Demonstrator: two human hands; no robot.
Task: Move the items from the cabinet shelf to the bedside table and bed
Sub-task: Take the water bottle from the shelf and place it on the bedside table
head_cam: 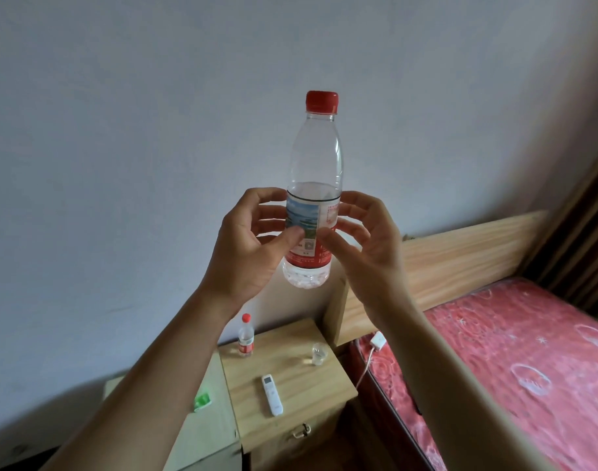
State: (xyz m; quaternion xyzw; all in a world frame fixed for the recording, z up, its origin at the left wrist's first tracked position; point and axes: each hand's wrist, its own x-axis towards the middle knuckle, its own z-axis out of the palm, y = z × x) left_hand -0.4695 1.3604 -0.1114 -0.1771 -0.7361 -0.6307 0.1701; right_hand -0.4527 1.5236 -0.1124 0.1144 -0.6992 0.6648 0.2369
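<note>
A clear plastic water bottle (316,185) with a red cap and a red-and-blue label is held upright in the air, about half full. My left hand (246,243) grips its labelled middle, thumb on the front and fingers behind. My right hand (362,239) is beside the bottle on the right, fingers curved round the label, thumb close to the front; whether it touches the bottle is unclear. Below stands the wooden bedside table (287,392), and the bed (511,365) with a red patterned cover lies to the right.
On the bedside table stand a second small red-capped bottle (246,336), a small clear glass (318,353) and a white remote (272,394). A white charger with cable (377,341) lies on the bed's corner. A green item (201,401) rests on a pale surface at left.
</note>
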